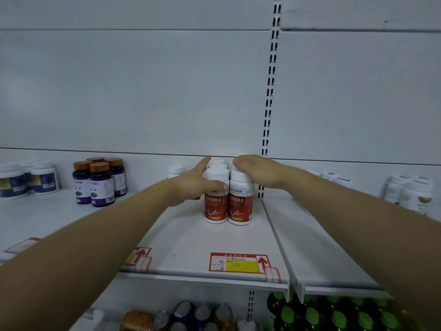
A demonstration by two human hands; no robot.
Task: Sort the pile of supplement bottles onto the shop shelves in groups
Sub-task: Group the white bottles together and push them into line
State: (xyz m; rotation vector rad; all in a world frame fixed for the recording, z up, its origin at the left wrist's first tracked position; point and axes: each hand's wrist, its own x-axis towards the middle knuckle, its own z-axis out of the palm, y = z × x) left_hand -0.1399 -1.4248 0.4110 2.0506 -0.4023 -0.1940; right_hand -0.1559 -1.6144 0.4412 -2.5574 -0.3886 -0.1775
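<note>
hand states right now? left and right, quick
Left hand: open, straight fingers press the left side of the red-label bottles, thumb across the front one.
Right hand: open, laid over their caps, holding nothing.

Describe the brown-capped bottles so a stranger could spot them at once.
On the white shelf, look left of the red-labelled bottles. Four dark bottles stand clustered there. They alone have copper-brown caps and purple labels; every neighbour is white-capped.
</note>
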